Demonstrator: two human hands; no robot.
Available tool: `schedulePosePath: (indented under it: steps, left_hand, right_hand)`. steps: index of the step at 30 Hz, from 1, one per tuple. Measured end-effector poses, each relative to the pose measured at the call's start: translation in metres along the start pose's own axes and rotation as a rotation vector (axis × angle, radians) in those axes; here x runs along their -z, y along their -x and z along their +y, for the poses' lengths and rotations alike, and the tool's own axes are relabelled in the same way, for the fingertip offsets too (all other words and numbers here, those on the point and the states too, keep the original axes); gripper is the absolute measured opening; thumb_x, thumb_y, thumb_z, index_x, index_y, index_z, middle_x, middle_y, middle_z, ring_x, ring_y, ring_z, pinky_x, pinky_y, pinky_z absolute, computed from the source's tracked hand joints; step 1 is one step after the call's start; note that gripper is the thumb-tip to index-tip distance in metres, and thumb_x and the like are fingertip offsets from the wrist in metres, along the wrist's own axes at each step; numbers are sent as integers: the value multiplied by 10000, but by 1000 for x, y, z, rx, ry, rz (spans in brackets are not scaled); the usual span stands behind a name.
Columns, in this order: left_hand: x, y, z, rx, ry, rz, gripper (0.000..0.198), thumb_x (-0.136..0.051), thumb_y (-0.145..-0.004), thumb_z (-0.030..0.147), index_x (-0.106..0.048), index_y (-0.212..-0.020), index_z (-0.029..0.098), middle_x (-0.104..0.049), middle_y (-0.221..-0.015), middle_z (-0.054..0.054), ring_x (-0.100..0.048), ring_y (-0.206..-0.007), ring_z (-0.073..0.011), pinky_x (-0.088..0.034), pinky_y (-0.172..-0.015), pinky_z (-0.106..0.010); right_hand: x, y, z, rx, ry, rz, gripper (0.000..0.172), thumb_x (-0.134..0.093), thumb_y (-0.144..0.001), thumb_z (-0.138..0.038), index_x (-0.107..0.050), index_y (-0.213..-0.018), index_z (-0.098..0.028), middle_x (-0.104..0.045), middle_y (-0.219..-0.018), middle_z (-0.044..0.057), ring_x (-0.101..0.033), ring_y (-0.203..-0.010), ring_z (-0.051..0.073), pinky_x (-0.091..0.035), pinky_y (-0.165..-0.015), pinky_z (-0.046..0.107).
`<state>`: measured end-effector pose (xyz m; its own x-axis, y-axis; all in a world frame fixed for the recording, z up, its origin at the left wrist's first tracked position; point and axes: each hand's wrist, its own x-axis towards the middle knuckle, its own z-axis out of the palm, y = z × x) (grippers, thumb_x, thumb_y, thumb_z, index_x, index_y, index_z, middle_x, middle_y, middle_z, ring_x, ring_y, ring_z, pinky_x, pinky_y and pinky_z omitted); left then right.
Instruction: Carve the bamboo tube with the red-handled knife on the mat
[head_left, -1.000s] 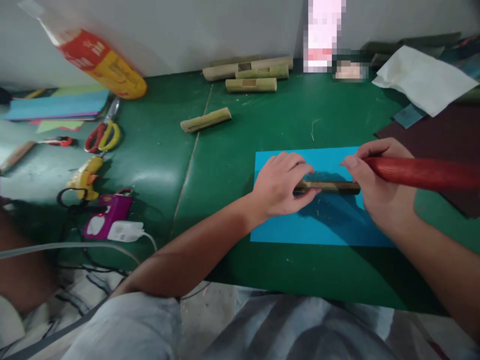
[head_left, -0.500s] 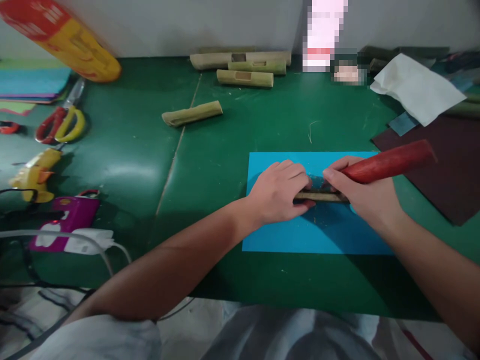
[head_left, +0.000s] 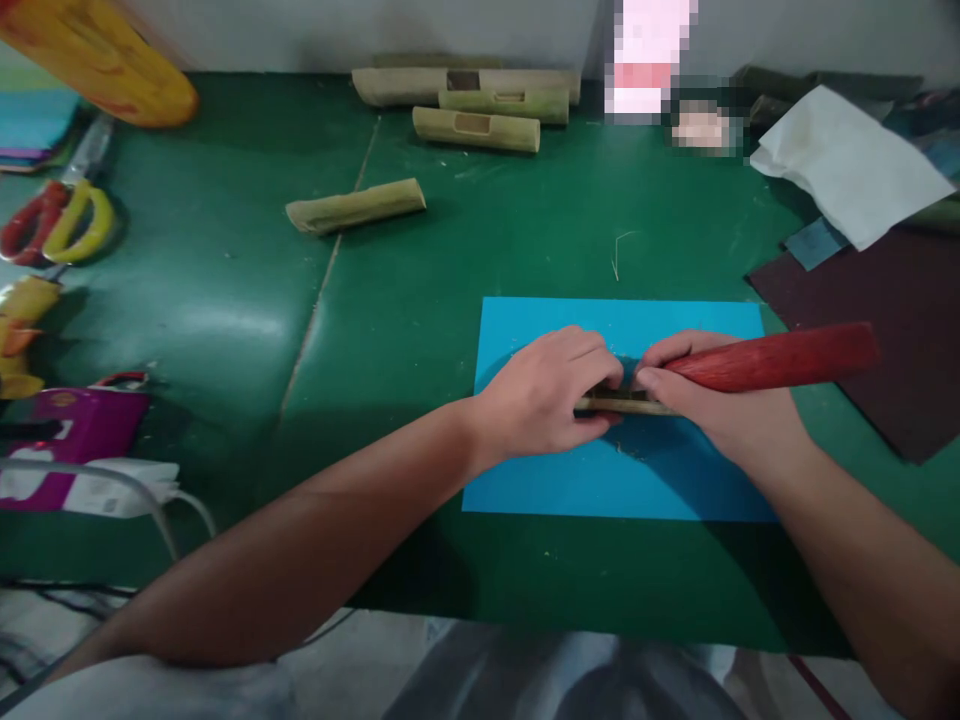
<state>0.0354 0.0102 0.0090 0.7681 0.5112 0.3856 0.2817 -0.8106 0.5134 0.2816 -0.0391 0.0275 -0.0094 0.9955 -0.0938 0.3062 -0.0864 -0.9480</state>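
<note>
My left hand (head_left: 551, 390) is closed around the left end of a bamboo piece (head_left: 626, 404), which lies low over a sheet of blue paper (head_left: 525, 485). In my right hand (head_left: 724, 405) is a carving tool with a thick red wooden handle (head_left: 780, 357), gripped near its front. The handle points out to the right, and its tip meets the bamboo close to my left fingers; the blade is mostly hidden by my fingers. Small shavings dot the paper just below the bamboo.
Several notched bamboo tubes (head_left: 476, 130) lie along the wall, and another bamboo piece (head_left: 356, 207) sits nearer. Scissors (head_left: 79, 220), a yellow glue gun (head_left: 22, 330) and a purple box (head_left: 90, 430) with cables are at left. White paper (head_left: 855, 165) overlaps a dark sheet (head_left: 885, 340) at right.
The red handle has tipped lower at its right end, nearer level. The view has shifted, moving the left-side items further left. Both hands keep their holds.
</note>
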Motion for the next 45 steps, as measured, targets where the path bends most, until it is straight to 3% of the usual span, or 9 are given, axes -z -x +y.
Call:
schedulePosePath:
  steps: [3, 6, 9, 13, 17, 23, 28, 34, 45]
  left_hand:
    - [0, 2, 2, 46, 54, 37, 433, -823, -1008, 269, -644, -1397, 206, -799, -1134, -58, -749, -993, -217, -588, -885, -347]
    - [-3, 5, 3, 74, 125, 69, 823, -828, -986, 256, -439, -1710, 219, -783, -1140, -39, -751, -972, -202, -606, -866, -332]
    - [-4, 6, 4, 97, 164, 49, 931, -786, -983, 210, -337, -1799, 227, -778, -1133, -41, -750, -948, -195, -608, -847, -324]
    - [-3, 5, 4, 76, 137, 16, 956, -797, -1001, 210, -303, -1818, 253, -782, -1143, -37, -768, -981, -205, -624, -909, -348]
    - [-2, 4, 2, 74, 122, -12, 959, -838, -987, 189, -339, -1801, 279, -782, -1131, -15, -766, -990, -199, -615, -918, -334]
    - [-2, 3, 4, 79, 131, -13, 982, -888, -966, 172, -373, -1795, 284, -801, -1164, -23, -770, -1022, -202, -602, -929, -320]
    - [-1, 3, 5, 102, 117, -34, 956, -887, -981, 191, -390, -1791, 297, -813, -1213, -39, -785, -1069, -215, -608, -944, -325]
    - [-2, 4, 4, 60, 174, 20, 931, -878, -983, 143, -415, -1780, 277, -820, -1293, -58, -779, -1073, -200, -607, -937, -308]
    - [-2, 4, 2, 99, 185, -28, 894, -854, -1010, 213, -417, -1787, 283, -824, -1297, -75, -797, -1140, -230, -625, -981, -338]
  right_hand:
    - [-4, 2, -2, 6, -61, -64, 227, -941, -865, -569, -867, -889, -355, -881, -962, -4, -837, -866, 241, -728, -830, 384]
    - [-1, 4, -7, 3, -123, -107, 201, -963, -848, -527, -888, -914, -354, -893, -962, -1, -838, -831, 229, -727, -770, 344]
    - [7, 6, -9, 55, -117, -130, 152, -914, -901, -500, -906, -947, -355, -907, -997, 3, -855, -862, 238, -736, -795, 350]
    - [13, 9, -8, 128, -41, -112, 112, -870, -948, -414, -916, -1046, -383, -912, -1063, -17, -865, -910, 232, -737, -843, 351]
    - [14, 10, -14, 211, 28, -74, 155, -935, -859, -358, -868, -997, -376, -899, -1026, -39, -861, -899, 219, -720, -824, 333]
    - [16, 8, -22, 101, -18, -190, 165, -964, -807, -353, -901, -958, -379, -902, -933, -50, -851, -777, 192, -688, -673, 277]
    - [16, 6, -11, 79, -84, -236, 192, -1003, -828, -387, -927, -1004, -390, -926, -1011, -36, -888, -878, 208, -728, -760, 286]
    - [15, 6, -3, 88, -143, -239, 207, -1027, -860, -417, -932, -1043, -409, -932, -1080, -35, -905, -970, 222, -750, -846, 309]
    - [14, 6, -3, 51, -104, -225, 231, -1028, -850, -461, -937, -1052, -393, -936, -1107, -8, -909, -997, 265, -773, -872, 378]
